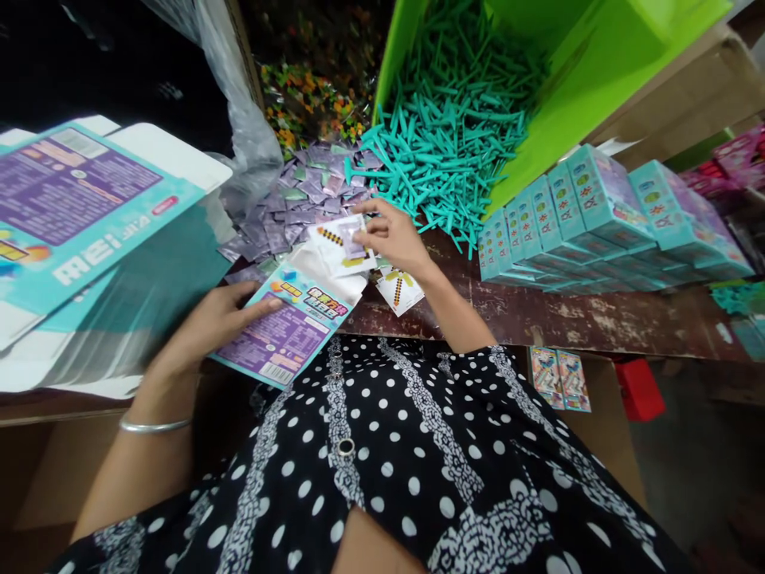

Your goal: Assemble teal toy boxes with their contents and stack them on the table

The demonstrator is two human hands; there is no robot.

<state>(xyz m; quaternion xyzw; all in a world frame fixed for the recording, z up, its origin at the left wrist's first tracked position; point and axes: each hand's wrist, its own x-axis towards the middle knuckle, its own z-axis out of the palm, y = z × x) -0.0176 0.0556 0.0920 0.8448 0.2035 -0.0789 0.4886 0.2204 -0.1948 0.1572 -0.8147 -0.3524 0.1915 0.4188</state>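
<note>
My left hand [230,315] grips a flat teal and purple box [284,327] by its left side, the thumb lying across its printed face. The box's white upper end [311,267] points away from me. Over that end, my right hand [391,235] pinches a white card [340,245] printed with a black and orange pickaxe. A small purple packet [354,239] shows at the fingertips, against the card. Another white pickaxe card [399,288] lies on the table just below my right wrist.
Purple packets [299,199] are heaped behind the box. A green bin [526,151] spills turquoise plastic sticks [442,159]. Filled-out teal boxes [603,207] stand in rows at right. Flat cartons [89,191] are stacked at left. Two small printed packs [560,379] lie below the table edge.
</note>
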